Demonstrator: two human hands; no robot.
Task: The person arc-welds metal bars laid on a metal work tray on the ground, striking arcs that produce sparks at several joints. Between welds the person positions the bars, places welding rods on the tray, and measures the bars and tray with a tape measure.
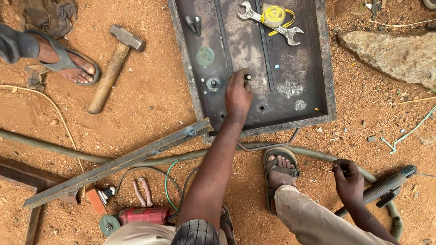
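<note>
A dark steel tray-like panel [327, 68] lies on the red dirt. My left hand [238, 96] reaches onto it, fingertips pinched on a small dark bolt [247, 77] near the panel's middle. Another fitted bolt [213, 83] sits just left of that hand. My right hand [348, 180] hovers low at the right beside a grey power tool [387, 186], fingers closed on something small and thin that I cannot identify. My sandalled foot [279, 174] stands between the two hands.
On the panel lie a wrench [290, 34], a yellow tape measure [273, 14] and a green disc [205, 56]. A hammer [111, 68], another person's sandalled foot [68, 63], a steel angle bar [118, 163], a red grinder [143, 215], pliers [143, 191], a rock [390, 52].
</note>
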